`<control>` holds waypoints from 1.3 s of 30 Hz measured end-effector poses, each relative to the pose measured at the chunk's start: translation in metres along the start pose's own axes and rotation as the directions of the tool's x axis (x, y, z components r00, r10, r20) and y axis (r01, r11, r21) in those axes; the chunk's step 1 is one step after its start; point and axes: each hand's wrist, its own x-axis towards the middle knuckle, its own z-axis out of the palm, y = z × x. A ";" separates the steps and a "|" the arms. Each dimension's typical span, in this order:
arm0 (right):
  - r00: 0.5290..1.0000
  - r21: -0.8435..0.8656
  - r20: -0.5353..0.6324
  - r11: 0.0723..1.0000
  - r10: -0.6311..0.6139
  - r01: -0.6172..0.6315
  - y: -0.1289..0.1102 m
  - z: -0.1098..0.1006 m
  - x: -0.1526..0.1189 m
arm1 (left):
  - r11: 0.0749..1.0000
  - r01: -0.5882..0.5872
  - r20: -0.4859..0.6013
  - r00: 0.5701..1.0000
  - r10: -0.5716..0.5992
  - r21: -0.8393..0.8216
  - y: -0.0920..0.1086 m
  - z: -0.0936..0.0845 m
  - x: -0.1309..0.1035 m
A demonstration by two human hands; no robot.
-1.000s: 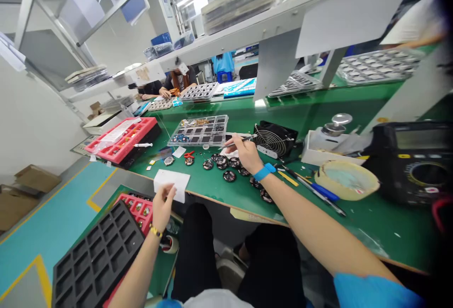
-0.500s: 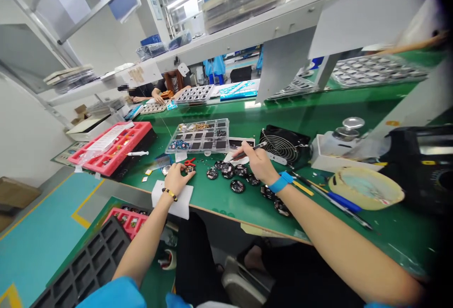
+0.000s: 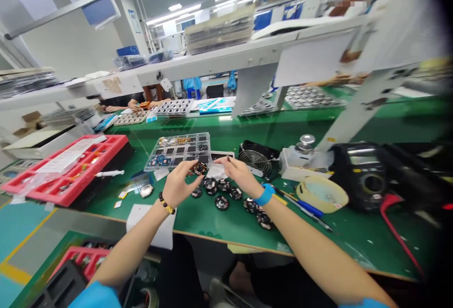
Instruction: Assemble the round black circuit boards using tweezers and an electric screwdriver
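Observation:
My left hand (image 3: pixel 181 183), with a beaded bracelet on its wrist, grips a small round black part (image 3: pixel 200 168) with a copper-coloured edge between thumb and fingers. It is raised before the clear compartment box (image 3: pixel 148 165). Just right of it, my right hand (image 3: pixel 242 175) wears a blue wristband and is closed on a thin dark tool, mostly hidden by the fingers; it looks like tweezers. Its fingertips point toward the round part. Several similar round black parts (image 3: pixel 222 202) lie on the green bench below both hands. White paper (image 3: pixel 216 171) lies between the hands.
A red tray (image 3: pixel 65 192) and a syringe (image 3: pixel 109 173) are at left. A black fan (image 3: pixel 256 157), a white box with a metal-topped bottle (image 3: pixel 305 145), a yellowish dish (image 3: pixel 322 194) and pens (image 3: pixel 309 208) stand right. Other people's hands (image 3: pixel 336 80) work beyond the shelf.
My left hand has lifted the round part off the bench and brought it right, beside my right hand. The right hand's tool has turned and is less visible. The camera view has swung right.

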 end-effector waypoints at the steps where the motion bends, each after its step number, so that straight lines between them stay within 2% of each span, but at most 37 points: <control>1: 1.000 -0.016 -0.012 1.000 -0.006 0.006 -0.002 -0.002 0.001 | 0.999 -0.047 0.008 0.999 0.047 -0.016 0.003 0.008 0.014; 4: 0.993 -0.086 -0.108 0.995 -0.050 0.041 -0.004 -0.013 0.006 | 0.988 -0.140 0.001 0.990 0.140 -0.063 0.010 0.036 0.050; 6: 0.981 -0.131 -0.175 0.990 -0.078 0.055 -0.004 -0.021 0.010 | 0.980 -0.158 -0.027 0.987 0.156 -0.121 0.013 0.053 0.063; 8: 0.973 -0.166 -0.212 0.985 -0.091 0.056 -0.003 -0.028 0.013 | 0.968 -0.160 -0.067 0.986 0.150 -0.194 0.013 0.068 0.067; 11: 0.974 -0.195 -0.207 0.980 -0.089 0.048 -0.002 -0.029 0.013 | 0.947 -0.133 -0.095 0.989 0.109 -0.292 0.007 0.080 0.059; 16: 0.991 -0.221 -0.118 0.975 -0.062 0.035 -0.002 -0.018 0.005 | 0.913 -0.024 -0.102 0.995 -0.020 -0.407 -0.003 0.079 0.043; 21: 0.998 -0.226 -0.035 0.973 -0.055 0.046 -0.005 -0.014 0.001 | 0.915 -0.060 -0.166 0.986 -0.008 -0.400 0.000 0.072 0.042; 25: 0.996 -0.219 -0.066 0.975 -0.060 0.044 -0.004 -0.014 0.001 | 0.920 -0.096 -0.173 0.984 0.031 -0.381 0.002 0.071 0.043; 39: 0.993 -0.268 -0.071 0.961 -0.092 0.070 0.000 -0.017 0.001 | 0.937 -0.076 -0.138 0.990 0.030 -0.340 -0.002 0.074 0.040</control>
